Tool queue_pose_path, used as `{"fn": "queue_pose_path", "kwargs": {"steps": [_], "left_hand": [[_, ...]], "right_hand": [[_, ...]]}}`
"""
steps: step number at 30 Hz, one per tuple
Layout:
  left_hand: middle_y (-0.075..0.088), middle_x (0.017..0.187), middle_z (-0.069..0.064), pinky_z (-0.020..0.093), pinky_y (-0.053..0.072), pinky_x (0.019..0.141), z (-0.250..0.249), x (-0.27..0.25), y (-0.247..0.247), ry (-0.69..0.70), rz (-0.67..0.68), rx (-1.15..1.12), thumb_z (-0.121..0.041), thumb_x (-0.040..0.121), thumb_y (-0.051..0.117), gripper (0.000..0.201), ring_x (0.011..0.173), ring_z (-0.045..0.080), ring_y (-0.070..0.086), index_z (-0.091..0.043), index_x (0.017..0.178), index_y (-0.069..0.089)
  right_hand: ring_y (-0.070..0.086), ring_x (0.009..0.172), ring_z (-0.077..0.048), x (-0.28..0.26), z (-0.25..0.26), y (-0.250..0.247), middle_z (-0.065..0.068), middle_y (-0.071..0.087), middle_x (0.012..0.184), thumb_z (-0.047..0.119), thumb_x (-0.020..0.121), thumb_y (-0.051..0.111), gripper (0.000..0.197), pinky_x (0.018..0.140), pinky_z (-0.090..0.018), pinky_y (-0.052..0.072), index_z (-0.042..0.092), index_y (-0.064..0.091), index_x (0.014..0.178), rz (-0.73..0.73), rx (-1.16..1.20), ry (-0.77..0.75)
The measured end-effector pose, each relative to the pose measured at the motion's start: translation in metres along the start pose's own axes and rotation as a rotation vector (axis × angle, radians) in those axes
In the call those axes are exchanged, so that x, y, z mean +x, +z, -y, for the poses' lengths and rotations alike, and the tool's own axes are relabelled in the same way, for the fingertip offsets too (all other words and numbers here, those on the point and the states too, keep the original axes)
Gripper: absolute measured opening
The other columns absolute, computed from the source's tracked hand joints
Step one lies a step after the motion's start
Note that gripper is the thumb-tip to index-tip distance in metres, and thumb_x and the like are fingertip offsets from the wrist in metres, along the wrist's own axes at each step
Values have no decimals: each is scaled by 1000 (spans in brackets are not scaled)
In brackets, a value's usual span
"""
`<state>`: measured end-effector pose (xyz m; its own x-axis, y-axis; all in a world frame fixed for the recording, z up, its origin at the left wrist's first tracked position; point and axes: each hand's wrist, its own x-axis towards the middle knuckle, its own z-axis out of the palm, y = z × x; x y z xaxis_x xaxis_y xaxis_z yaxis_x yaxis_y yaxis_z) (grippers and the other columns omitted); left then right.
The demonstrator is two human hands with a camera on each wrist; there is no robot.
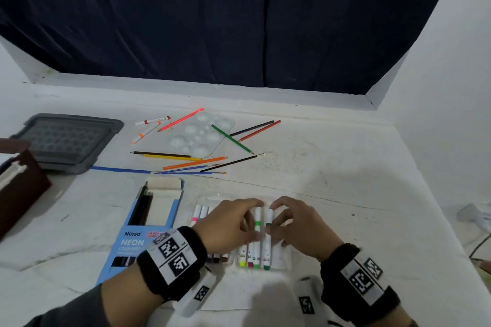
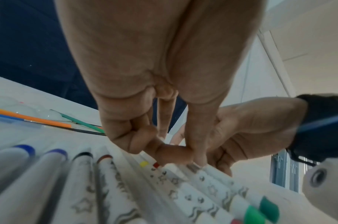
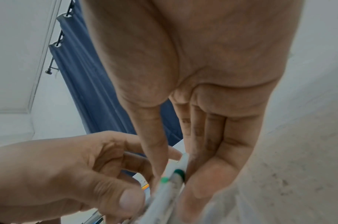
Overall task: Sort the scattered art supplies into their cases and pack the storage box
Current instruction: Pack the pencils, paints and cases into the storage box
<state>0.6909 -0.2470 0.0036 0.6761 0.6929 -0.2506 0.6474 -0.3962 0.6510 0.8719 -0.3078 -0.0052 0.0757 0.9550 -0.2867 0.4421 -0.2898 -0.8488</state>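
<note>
Seating the markers in the clear marker tray (image 1: pixel 276 263) is the step in hand, and both hands work over it at the near edge of the table (image 1: pixel 345 167). The left hand (image 1: pixel 228 228) pinches the light green marker (image 1: pixel 257 233) with curled fingers, and the right hand (image 1: pixel 297 228) pinches the dark green marker (image 1: pixel 268 236) just beside it. To do it well, the person should probably lay each marker parallel to its neighbours and press it flat into its groove, caps to the same end. The marker barrels are smooth white plastic with printed stars. Left of the tray lies the blue cardboard pencil case (image 1: pixel 132 244), open, with dark pencils inside. Farther away, thin coloured pencils (image 1: pixel 195 162) and brushes lie scattered around a translucent paint palette (image 1: pixel 202 134) with round wells. The grey ribbed lid (image 1: pixel 66 141) rests at far left.
</note>
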Motion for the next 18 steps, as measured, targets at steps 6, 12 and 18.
{"fn": "queue_pose_path", "kwargs": {"steps": [6,12,18], "left_hand": [[48,106,-4,26,36,81,-3,1,-1,8,38,245,-41,79,81,71,93,12,44,-24,140,48],[57,110,1,24,36,79,-8,3,-2,18,52,303,-34,73,87,63,95,14,48,-21,127,58],[61,112,0,31,45,88,-14,7,-2,-11,16,347,-33,66,91,66,101,19,54,-18,121,58]], "right_hand": [[65,71,-7,1,4,-4,2,73,85,24,75,84,44,59,-11,45,21,60,112,34,-298,-60],[54,87,-13,4,11,1,2,66,103,38,66,88,57,72,-23,40,17,63,112,102,-665,-165],[61,99,-19,8,19,3,2,63,108,44,67,86,61,81,-30,48,18,59,115,105,-840,-183]]}}
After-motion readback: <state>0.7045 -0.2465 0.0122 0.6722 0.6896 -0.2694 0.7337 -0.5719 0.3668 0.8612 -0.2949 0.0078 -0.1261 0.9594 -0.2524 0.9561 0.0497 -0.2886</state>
